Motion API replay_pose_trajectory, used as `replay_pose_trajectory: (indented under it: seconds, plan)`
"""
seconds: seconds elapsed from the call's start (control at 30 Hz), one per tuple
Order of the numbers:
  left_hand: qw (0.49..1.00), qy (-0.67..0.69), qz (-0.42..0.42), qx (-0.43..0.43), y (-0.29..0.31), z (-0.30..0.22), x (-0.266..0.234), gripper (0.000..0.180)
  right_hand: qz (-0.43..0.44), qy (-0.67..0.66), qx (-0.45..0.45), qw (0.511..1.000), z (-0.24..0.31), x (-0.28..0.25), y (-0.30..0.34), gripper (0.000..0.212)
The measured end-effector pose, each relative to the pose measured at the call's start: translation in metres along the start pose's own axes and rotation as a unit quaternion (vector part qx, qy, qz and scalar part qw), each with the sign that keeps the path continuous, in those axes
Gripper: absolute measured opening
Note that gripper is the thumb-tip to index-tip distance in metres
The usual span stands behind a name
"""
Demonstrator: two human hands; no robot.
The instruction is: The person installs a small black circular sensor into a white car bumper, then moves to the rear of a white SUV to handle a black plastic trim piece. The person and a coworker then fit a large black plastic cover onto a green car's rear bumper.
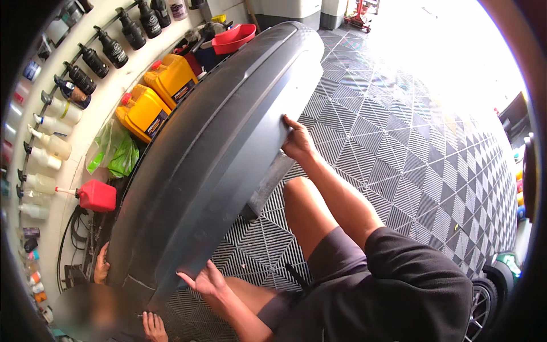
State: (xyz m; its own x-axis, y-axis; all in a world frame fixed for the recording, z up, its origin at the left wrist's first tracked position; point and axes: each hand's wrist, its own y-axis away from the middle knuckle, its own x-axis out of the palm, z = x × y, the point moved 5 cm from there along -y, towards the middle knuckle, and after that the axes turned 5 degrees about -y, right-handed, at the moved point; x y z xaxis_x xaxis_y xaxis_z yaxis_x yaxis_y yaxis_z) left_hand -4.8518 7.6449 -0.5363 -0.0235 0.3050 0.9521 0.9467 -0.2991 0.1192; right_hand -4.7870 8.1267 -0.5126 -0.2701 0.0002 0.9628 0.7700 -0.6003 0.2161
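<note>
A long, curved dark grey car bumper (199,154) stretches from the lower left to the top middle. My right hand (299,141) grips its near edge around the middle, thumb on the outer face and the other fingers partly hidden. Lower down, my left hand (206,280) holds the same edge close to the bumper's near end, its thumb laid along the surface. Another person is at that end: one hand (102,265) touches the bumper's far-left side, while the other hand (154,327) rests by its bottom corner.
Yellow jugs (171,80), a red basin (234,38), a red can (97,195) and a green bag (122,157) line the wall behind the bumper. Spray bottles (111,48) hang above. A dark block (268,185) sits under it on the patterned tile floor (393,142). A wheel (481,308) is at lower right.
</note>
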Motion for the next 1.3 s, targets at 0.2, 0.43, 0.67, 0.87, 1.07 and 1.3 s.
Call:
replay_pose_trajectory:
  seconds: [0.2, 0.43, 0.67, 0.87, 1.07, 1.3]
  plan:
    - [0.997, 0.070, -0.032, 0.005, 0.012, -0.011, 0.026, 0.054, -0.016, 0.010, -0.001, 1.000, -0.002, 0.006, 0.015, 0.031]
    - [0.991, 0.006, 0.128, 0.026, 0.014, -0.044, 0.092, 0.049, 0.120, 0.034, -0.040, 0.991, 0.012, 0.090, 0.013, 0.031]
    - [0.973, -0.148, 0.119, 0.128, -0.015, -0.085, 0.202, 0.040, 0.193, 0.170, -0.092, 0.962, 0.055, 0.230, -0.006, 0.023]
    - [0.968, -0.182, 0.037, 0.171, -0.053, -0.144, 0.280, 0.041, 0.138, 0.226, -0.118, 0.957, 0.059, 0.326, -0.025, 0.030]
    - [0.989, -0.129, 0.046, 0.057, -0.088, -0.194, 0.339, 0.054, 0.239, 0.258, 0.065, 0.934, 0.035, 0.385, -0.048, 0.024]
    - [0.998, -0.017, 0.041, -0.033, -0.097, -0.180, 0.356, 0.070, 0.212, 0.347, 0.092, 0.909, 0.052, 0.400, -0.075, 0.020]
